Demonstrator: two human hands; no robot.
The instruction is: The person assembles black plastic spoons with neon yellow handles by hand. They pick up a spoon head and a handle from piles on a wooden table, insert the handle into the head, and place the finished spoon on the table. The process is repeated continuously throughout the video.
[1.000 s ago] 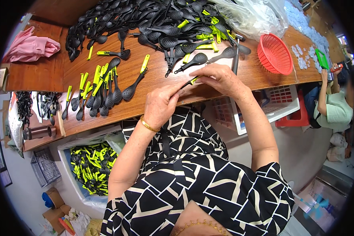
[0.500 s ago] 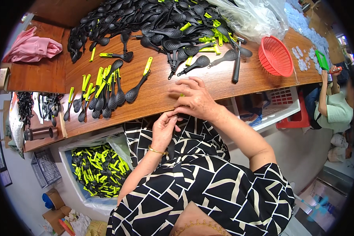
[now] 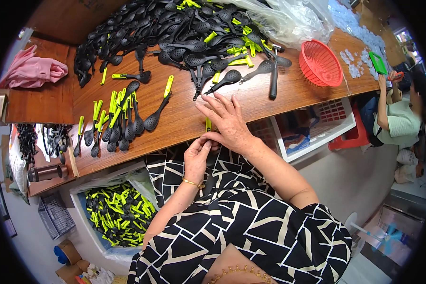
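My left hand (image 3: 197,161) is closed at the table's front edge, thumb against fingers, round the lower part of a lime-green handle (image 3: 208,124) that stands up above it. Whatever is joined below the handle is hidden by my hands. Over it, my right hand (image 3: 228,124) has its fingers spread, with the thumb next to the left fingertips. To the left on the table lies a row of black perforated spoons (image 3: 138,125) with lime-green handles. One such spoon (image 3: 152,119) lies a little apart, nearest my hands.
A big heap of black spoons (image 3: 175,47) covers the back of the table. At the right are a hammer (image 3: 273,80), a red basket (image 3: 319,66) and clear plastic sheeting (image 3: 298,21). Below left, a lined bin (image 3: 80,208) holds green-handled pieces. A co-worker (image 3: 395,116) sits far right.
My right hand's fingers have straightened and spread, baring more of the green handle. The left hand stays closed beside it. The whole view has shifted slightly.
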